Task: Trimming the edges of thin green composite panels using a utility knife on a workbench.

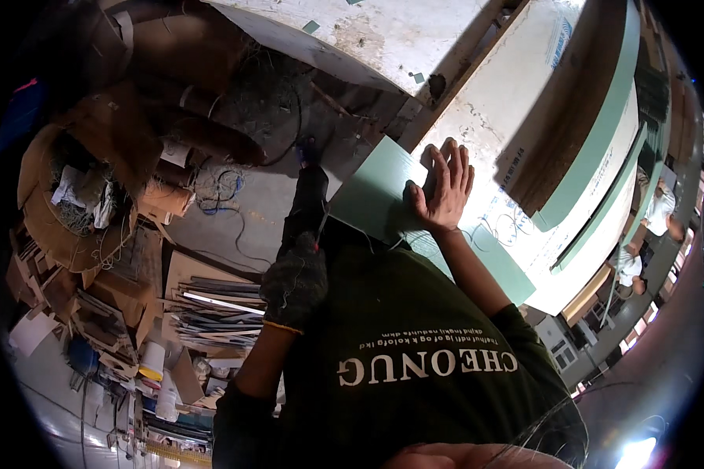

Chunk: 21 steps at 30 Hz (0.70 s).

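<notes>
Under my bare right hand (443,190), fingers spread flat, lies a pale green flat panel (375,195); my gloved left hand (296,277) grips a dark tool (309,191). I judge trimming is underway; next needs steady pressure.

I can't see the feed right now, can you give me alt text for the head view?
The bare right hand lies flat, fingers spread, on a pale green panel resting on a scuffed white board. The left hand, in a dark knit glove, grips a dark tool at the panel's edge. To the left lie cardboard scraps and tangled wires.
</notes>
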### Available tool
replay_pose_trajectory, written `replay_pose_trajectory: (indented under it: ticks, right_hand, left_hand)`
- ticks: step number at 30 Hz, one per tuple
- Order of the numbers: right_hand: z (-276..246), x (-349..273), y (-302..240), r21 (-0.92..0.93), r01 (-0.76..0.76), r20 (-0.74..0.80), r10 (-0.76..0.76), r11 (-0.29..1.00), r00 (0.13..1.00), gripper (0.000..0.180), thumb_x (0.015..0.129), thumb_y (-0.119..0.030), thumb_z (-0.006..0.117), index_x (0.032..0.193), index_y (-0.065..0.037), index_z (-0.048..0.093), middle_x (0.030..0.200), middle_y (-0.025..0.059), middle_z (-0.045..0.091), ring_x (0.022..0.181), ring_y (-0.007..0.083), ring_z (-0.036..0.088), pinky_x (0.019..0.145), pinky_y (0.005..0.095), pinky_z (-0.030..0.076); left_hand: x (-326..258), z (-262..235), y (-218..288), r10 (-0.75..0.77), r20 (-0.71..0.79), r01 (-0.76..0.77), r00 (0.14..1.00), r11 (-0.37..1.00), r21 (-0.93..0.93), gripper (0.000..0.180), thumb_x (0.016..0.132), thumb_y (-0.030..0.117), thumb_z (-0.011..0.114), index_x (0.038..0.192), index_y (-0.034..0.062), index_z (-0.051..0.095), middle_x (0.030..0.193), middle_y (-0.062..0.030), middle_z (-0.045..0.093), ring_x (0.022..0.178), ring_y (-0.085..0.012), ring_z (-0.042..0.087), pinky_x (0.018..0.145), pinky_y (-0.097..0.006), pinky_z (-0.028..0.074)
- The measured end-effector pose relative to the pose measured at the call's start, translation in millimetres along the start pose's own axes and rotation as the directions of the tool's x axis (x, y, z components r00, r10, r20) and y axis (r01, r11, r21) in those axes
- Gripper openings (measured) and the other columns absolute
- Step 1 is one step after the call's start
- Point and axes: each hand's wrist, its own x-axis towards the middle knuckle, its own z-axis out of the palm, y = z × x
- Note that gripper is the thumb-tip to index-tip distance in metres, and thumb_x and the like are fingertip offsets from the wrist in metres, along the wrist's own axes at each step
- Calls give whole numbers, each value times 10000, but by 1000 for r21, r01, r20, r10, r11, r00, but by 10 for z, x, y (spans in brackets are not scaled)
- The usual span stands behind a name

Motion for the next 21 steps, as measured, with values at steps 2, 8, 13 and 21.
replay_pose_trajectory:
  ticks: [2,8,13,21]
  right_hand:
    - [8,-1,9,4,-3,-5,3,1000,1000,654,769,-525,535,1324,-193,433,1450,147,293,1370,344,201,1072,548,134]
    - [-17,29,-48,40,-10,23,9,999,1000,662,771,-537,530,1331,-199,427,1448,150,292,1371,346,196,1071,557,129]
    - [-24,20,-21,38,-17,16,17,999,1000,659,767,-525,540,1333,-208,426,1449,146,289,1368,348,201,1069,558,133]
    - [-66,32,-99,43,28,-24,-27,999,999,649,773,-472,553,1334,-172,426,1442,131,310,1357,342,231,1062,536,158]
  left_hand:
    - [81,-3,-37,-111,351,295,930,795,-530,308,903,320,471,1007,47,568,644,-95,585,507,-263,586,418,-405,440]
    - [57,25,-71,-99,352,294,931,776,-559,282,902,311,467,961,53,566,642,-94,588,509,-260,592,425,-410,446]
    - [151,99,2,-133,340,310,931,781,-543,279,903,290,459,939,39,573,651,-121,590,528,-290,592,462,-419,464]
    - [129,1772,123,-20,664,519,748,641,-565,208,873,180,454,1003,31,519,774,-183,610,746,-393,600,706,-467,485]
